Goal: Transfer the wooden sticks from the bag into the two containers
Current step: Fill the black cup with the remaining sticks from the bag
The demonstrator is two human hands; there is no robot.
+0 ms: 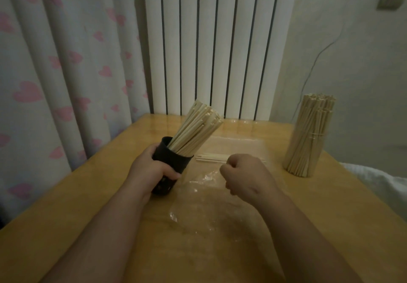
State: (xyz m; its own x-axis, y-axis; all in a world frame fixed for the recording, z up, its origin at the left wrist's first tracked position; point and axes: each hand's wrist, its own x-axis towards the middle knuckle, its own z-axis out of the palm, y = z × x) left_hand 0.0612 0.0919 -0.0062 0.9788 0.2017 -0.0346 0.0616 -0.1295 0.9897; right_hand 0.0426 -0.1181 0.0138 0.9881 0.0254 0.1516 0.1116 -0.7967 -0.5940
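Observation:
My left hand (152,168) grips a black container (174,161) and tilts it to the right; it is packed with wooden sticks (196,128). A clear plastic bag (211,196) lies flat on the table in front of me. A few loose sticks (211,158) lie across the bag's far part. My right hand (244,174) is curled over their right ends, and its fingertips are hidden. At the right stands a clear second container (306,141), upright and full of sticks.
The wooden table (110,205) stands against a white radiator (209,46) and a curtain with pink hearts (66,62). White bedding (383,185) lies by the table's right edge. A thin cable (319,55) runs down the wall.

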